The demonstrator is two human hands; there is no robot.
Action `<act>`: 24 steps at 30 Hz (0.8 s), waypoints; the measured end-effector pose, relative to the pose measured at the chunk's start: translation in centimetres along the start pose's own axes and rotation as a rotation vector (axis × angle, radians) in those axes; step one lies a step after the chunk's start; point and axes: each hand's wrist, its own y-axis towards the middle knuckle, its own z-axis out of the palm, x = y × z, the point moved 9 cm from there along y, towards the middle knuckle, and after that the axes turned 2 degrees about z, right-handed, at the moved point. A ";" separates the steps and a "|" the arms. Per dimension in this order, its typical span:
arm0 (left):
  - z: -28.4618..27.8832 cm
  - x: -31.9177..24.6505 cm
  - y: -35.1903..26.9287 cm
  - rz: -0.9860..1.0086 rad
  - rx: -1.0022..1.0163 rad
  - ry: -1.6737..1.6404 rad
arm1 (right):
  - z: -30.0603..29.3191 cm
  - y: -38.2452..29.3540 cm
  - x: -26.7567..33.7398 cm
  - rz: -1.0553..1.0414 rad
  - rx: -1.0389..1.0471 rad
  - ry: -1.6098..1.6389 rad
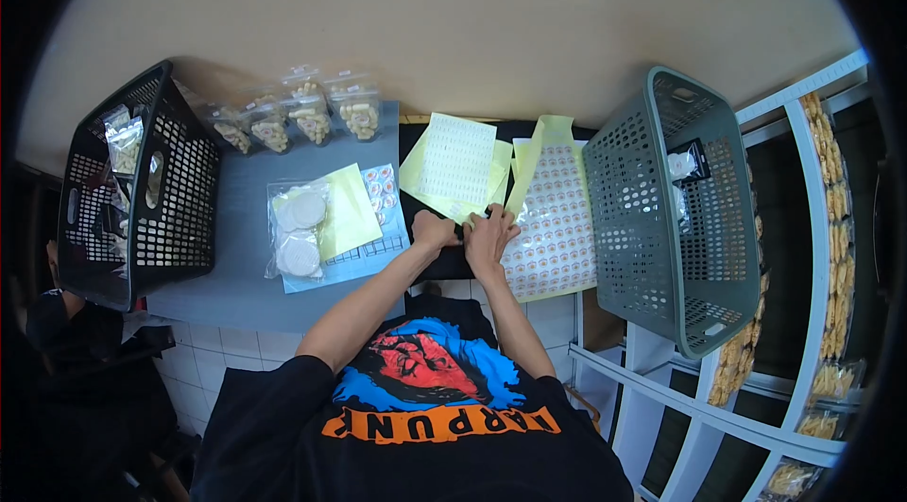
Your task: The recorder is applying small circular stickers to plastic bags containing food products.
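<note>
My left hand is curled at the table's near edge, just below the yellow backing papers; its fingertips are hard to make out. Beside it on the right, my right hand is bent with its fingers down, between the papers and a large sticker sheet; whether it grips anything is unclear. A white printed label sheet lies on the yellow papers above both hands. The large sheet of round stickers carries a curled yellow strip. Left of my hands, a clear bag of round white pads rests on blue and yellow sheets.
Stand-up pouches of pale snacks line the wall. A black perforated basket holding packets stands left; a grey-green basket stands right, beside a white rack of packed snacks. Another person is at the far left.
</note>
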 end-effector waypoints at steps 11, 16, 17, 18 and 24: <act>-0.7 3.7 2.2 -0.200 -0.061 -0.316 | 0.7 -1.1 0.0 -0.064 0.098 0.101; 0.1 2.9 0.9 -0.166 -0.087 -0.333 | 0.6 -1.1 -0.8 0.004 0.150 0.091; 0.0 3.3 1.0 -0.161 -0.090 -0.334 | 0.4 -0.8 -0.8 0.011 0.155 0.096; -0.1 3.2 1.1 -0.093 -0.076 -0.278 | 0.3 -0.6 -0.8 0.008 0.152 0.099; -0.3 3.3 1.0 0.023 -0.025 -0.335 | -4.6 1.5 0.5 0.068 -0.087 0.235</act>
